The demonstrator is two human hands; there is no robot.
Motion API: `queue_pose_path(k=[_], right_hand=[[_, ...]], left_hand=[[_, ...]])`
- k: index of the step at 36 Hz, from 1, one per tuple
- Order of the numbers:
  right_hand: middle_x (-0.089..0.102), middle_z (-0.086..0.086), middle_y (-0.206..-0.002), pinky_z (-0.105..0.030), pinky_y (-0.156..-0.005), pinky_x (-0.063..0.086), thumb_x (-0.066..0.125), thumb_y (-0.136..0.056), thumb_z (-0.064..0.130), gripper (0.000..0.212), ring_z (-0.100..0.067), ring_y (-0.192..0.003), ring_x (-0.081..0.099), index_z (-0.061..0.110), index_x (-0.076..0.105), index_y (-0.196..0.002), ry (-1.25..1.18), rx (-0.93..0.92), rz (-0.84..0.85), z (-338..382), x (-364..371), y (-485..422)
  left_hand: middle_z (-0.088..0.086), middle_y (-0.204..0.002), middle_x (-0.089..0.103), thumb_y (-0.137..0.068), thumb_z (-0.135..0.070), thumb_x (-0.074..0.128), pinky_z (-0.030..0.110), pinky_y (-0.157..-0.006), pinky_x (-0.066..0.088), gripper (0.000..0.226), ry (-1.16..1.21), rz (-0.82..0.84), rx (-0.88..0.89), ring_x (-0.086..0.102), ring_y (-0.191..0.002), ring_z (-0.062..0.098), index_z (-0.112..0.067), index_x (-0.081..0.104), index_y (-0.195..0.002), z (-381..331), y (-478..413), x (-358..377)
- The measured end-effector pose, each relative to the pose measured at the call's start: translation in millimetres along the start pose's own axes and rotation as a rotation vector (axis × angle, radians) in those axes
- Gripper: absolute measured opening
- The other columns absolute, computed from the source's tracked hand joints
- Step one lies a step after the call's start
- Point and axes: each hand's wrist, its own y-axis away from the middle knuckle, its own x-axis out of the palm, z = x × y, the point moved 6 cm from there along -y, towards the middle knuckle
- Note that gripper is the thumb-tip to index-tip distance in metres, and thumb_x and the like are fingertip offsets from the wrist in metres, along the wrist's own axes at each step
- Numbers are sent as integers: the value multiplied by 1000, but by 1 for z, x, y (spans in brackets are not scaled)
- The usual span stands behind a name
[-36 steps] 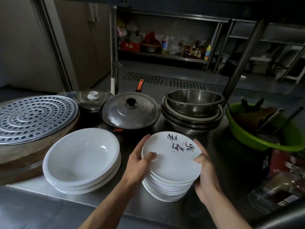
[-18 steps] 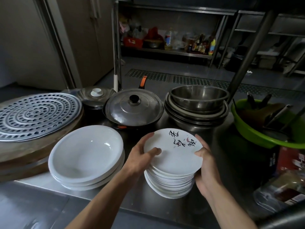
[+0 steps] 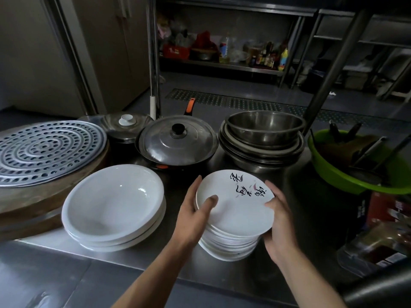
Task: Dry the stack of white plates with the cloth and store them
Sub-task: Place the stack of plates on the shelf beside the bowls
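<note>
**Both hands hold the plate stack, and it has not moved**

The stack of white plates sits on the steel worktop, close to its front edge. The top plate has black writing and small pink marks on it.

The left hand holds the left side of the stack. Its thumb lies on the top plate and its fingers reach round the far rim. The right hand holds the right side. Its thumb sits on the rim of the top plate and its fingers curl down the side of the pile. So both hands are wrapped round the plates, not open.

Over the last second almost nothing has changed. The hands have stayed in the same spots and the stack is still down on the worktop. Only the view has shifted a little. I think the hold is ready but the lift has not begun. I cannot tell if the person means to take the whole stack or just the top plate. No cloth shows anywhere, so the drying looks not yet started.

Just left of the stack is a pile of big white bowls, near the left hand but not touching it. Behind are a dark pan with a lid and a pile of steel bowls. At the left edge lies a round steamer tray with holes. At the right edge stands a green basin with tools in it.
</note>
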Motion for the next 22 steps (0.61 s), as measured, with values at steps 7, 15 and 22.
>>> queue_pose_path(k=[7, 15, 22], right_hand=[[63, -1, -137, -49, -113, 40, 45, -97, 48, 44, -23, -129, 58, 38, 57, -138, -39, -25, 123, -7, -3, -19], [70, -13, -124, -42, -96, 47, 46, -89, 61, 61, -27, -118, 64, 15, 72, -119, -88, 102, 189, -27, -2, -16], [71, -12, -123, -37, -87, 52, 48, -89, 60, 56, -25, -114, 67, 19, 75, -117, -104, 63, 228, -30, 4, -11]], left_hand=[[-24, -156, 40, -83, -59, 69, 18, -108, 44, 83, 92, -34, 182, 44, -140, -2, -49, 27, -154, 17, 32, 9], [-2, -171, 6, -63, -41, 99, 52, -124, 26, 148, -40, -15, 293, 18, -157, 23, -34, -11, -162, 73, 49, 32], [-6, -169, 14, -55, -61, 96, 71, -119, 16, 149, -141, -156, 324, 19, -156, 26, -41, -7, -161, 74, 34, 33]])
